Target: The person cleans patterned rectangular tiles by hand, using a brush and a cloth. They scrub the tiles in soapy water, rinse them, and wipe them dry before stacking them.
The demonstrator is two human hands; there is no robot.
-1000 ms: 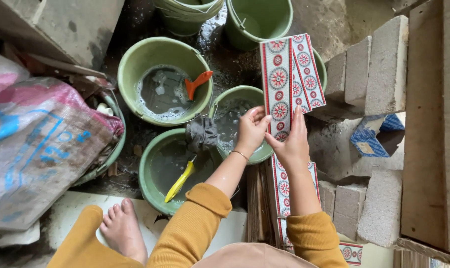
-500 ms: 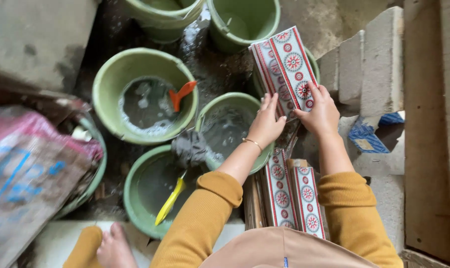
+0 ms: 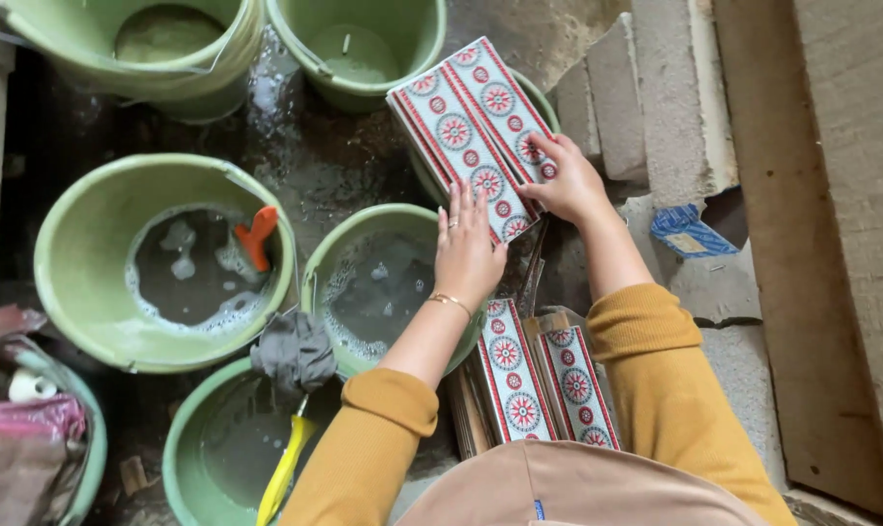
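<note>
Both my hands hold a stack of long patterned tiles (image 3: 464, 131), white with red borders and round red-and-blue medallions, tilted over a green bucket behind it. My left hand (image 3: 466, 251) presses flat on the stack's near end, above a green bucket of soapy water (image 3: 375, 282). My right hand (image 3: 569, 179) grips the stack's right edge. More tiles of the same pattern (image 3: 539, 375) stand on edge near my lap.
Several green buckets surround the spot: one with grey water and an orange tool (image 3: 254, 236), one with a grey rag (image 3: 293, 351) on its rim and a yellow scraper (image 3: 283, 468). Grey concrete blocks (image 3: 665, 107) and wooden boards (image 3: 831, 224) stand at the right. The floor is wet.
The tile stack has swung leftward and lower, tilting more to the left. Both hands moved with it, and the view has shifted right and closer.
</note>
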